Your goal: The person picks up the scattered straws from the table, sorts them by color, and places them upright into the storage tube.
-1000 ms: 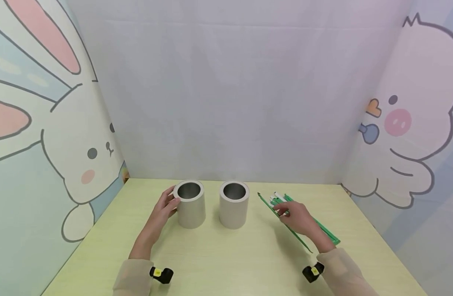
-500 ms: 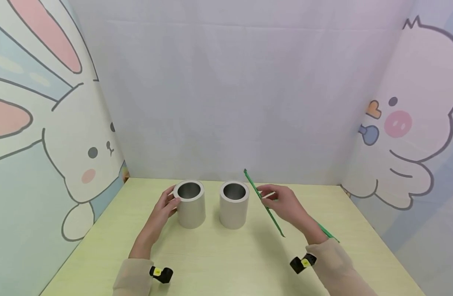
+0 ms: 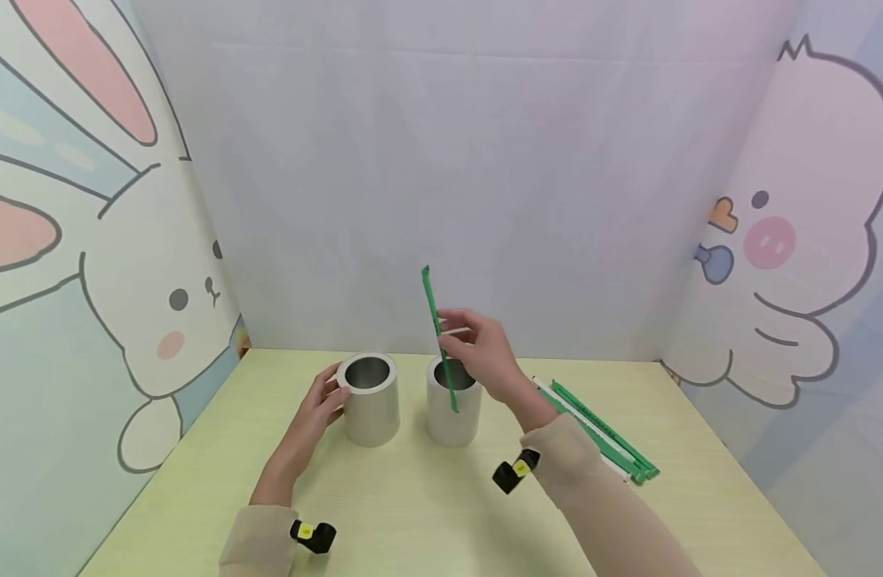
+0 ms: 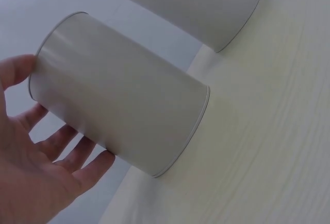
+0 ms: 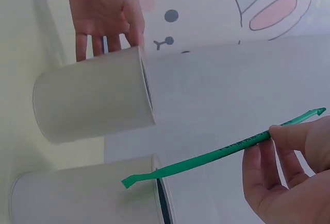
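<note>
My right hand (image 3: 487, 354) pinches a green wrapped straw (image 5: 206, 158), with dark print on it, between thumb and fingers. The straw slants steeply over the right white cylindrical cup (image 3: 452, 427); in the head view its lower end overlaps the cup's rim and front wall. Whether they touch, I cannot tell. My left hand (image 3: 317, 410) holds the left white cup (image 4: 118, 92) from its left side, thumb by the rim and fingertips against the wall. Both cups stand upright, a small gap between them, and no straw shows in their dark mouths.
More long wrapped straws, green (image 3: 602, 425) and white (image 3: 614, 458), lie diagonally in a bunch on the pale wooden table (image 3: 405, 513), right of the cups. A plain light curtain (image 3: 441, 184) hangs behind, with cartoon-printed panels on both sides.
My right hand has lifted the green straw from the bunch and carried it left and up over the right cup, turning it steeper. The left hand and both cups have stayed put.
</note>
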Motion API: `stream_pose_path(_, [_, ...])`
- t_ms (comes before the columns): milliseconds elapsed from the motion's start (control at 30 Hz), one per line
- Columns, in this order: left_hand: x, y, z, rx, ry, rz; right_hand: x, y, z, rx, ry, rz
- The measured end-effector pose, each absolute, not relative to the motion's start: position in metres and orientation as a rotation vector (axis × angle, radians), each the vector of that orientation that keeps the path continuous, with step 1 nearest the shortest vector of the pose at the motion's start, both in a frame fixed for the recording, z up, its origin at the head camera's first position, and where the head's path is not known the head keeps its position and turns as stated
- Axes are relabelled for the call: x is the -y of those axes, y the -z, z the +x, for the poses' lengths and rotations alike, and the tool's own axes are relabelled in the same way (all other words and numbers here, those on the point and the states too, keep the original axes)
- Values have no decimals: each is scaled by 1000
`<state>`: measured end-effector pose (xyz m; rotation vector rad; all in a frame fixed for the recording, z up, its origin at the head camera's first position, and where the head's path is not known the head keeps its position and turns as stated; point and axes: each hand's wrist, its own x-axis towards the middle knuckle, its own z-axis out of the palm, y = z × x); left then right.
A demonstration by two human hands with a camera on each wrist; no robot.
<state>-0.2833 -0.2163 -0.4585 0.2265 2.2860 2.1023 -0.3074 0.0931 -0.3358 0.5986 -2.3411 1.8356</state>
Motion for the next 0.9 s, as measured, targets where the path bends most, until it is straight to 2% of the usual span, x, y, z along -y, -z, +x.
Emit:
stream_pose_path(500, [217,459,-284,-2282,-2095,229,-10,325,-342,1973,-2088,644])
stream_pose_path(900, [219,460,-285,-2289,-2083,223,11,364,-353,1978,-2130,538])
